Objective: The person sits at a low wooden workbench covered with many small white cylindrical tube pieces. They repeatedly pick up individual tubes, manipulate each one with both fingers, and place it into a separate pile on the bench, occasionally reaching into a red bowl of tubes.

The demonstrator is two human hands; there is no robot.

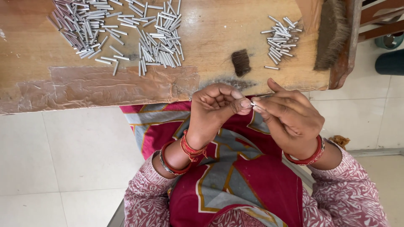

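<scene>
Both hands meet above the lap: left hand [219,107] and right hand [290,117] pinch one small metal tube [253,104] between fingertips, its long axis running roughly left-right. Beyond lies the wooden table [210,33] edge, a dark bristle tuft [241,62], then tube piles [122,29], [281,40].

1. Two bare hands, the left hand [216,110] and the right hand [290,117].
2. Two heaps of short silver metal tubes: a large heap [118,29] and a small heap [281,40], too many to count.
3. Two dark bristle tufts: a small tuft [241,62] and a long brush [333,33].
4. Red bangles on both wrists; exact number unclear.
</scene>
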